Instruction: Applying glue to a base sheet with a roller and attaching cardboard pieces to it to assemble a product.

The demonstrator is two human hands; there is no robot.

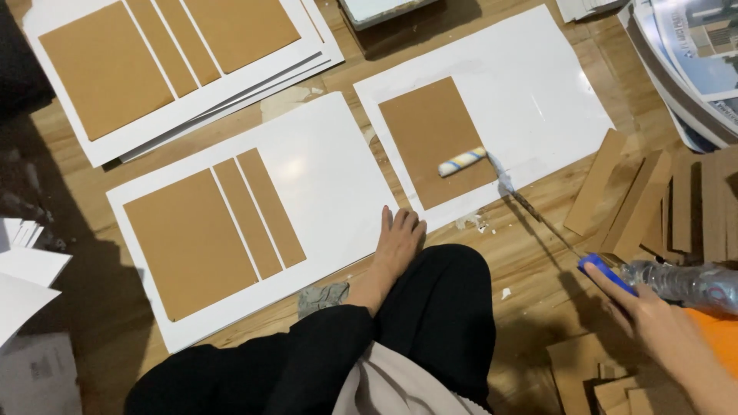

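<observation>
My right hand (661,327) at the lower right grips the blue handle (606,273) of a small paint roller. Its thin metal shaft runs up and left to the striped roller head (462,162), which rests on a brown cardboard rectangle (430,138) lying on a white sheet (538,92). My left hand is not in view. Closer to the left lies another white sheet (330,184) with one large brown panel (188,242) and two narrow brown strips (257,211) on it. My bare foot (396,246) touches that sheet's edge.
A stack of white sheets with brown panels (154,54) lies at the top left. Loose brown cardboard strips (653,204) pile at the right, next to a clear plastic bottle (684,280). Printed posters (692,54) sit top right. A grey rag (323,296) lies on the wooden floor.
</observation>
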